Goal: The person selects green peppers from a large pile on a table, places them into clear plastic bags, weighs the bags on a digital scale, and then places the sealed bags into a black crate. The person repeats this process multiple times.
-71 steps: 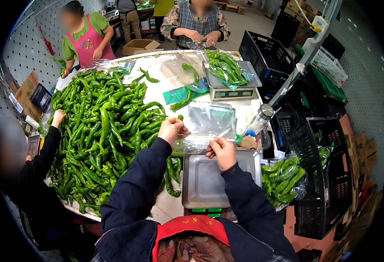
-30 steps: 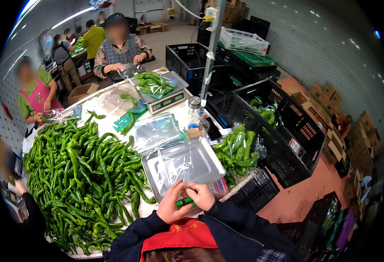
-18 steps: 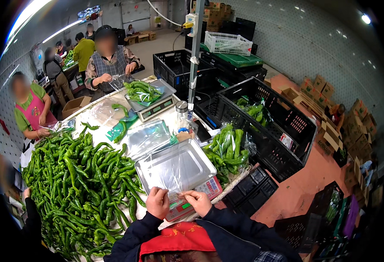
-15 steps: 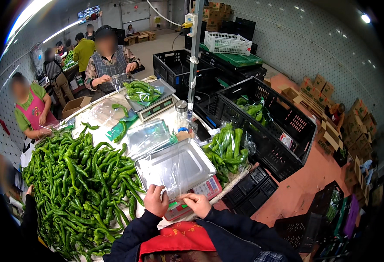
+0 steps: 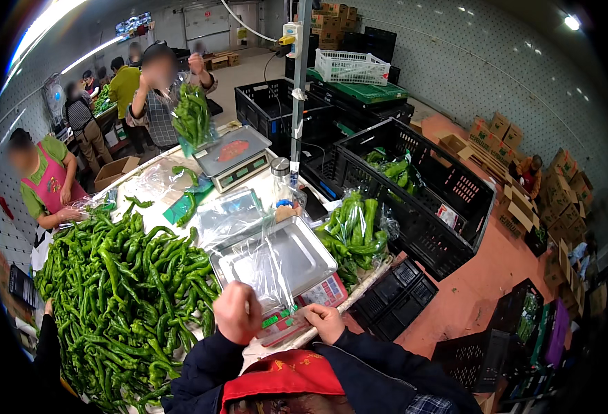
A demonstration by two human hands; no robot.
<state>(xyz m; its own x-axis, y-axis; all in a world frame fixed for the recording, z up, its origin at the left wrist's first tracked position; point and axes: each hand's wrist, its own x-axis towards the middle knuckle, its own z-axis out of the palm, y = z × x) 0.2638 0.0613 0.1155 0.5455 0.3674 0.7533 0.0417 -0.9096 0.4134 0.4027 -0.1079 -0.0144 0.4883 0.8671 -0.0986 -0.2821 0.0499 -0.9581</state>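
Note:
A clear plastic bag (image 5: 271,265) lies across the metal pan of a scale (image 5: 311,259), its near end stretched toward my hands. My left hand (image 5: 238,314) is a slightly blurred fist at the pan's near left corner, closed on the bag's edge. Pinched between the thumb and fingers of my right hand (image 5: 324,323) is the other side of that edge, in front of the red scale base (image 5: 328,293). Left of the scale spreads a large heap of green peppers (image 5: 131,290). A bag of green peppers (image 5: 355,231) rests to the pan's right.
A stack of flat clear bags (image 5: 231,214) and a glass jar (image 5: 280,170) are beyond the scale. Across the table a co-worker (image 5: 159,103) lifts a pepper-filled bag (image 5: 192,117) beside a second scale (image 5: 235,152). A metal post (image 5: 299,90) and black crates (image 5: 421,200) stand to the right.
My left hand has shifted slightly left and tightened into a fist; my right hand stays nearly in place. The co-worker opposite has raised the bag of peppers off the second scale.

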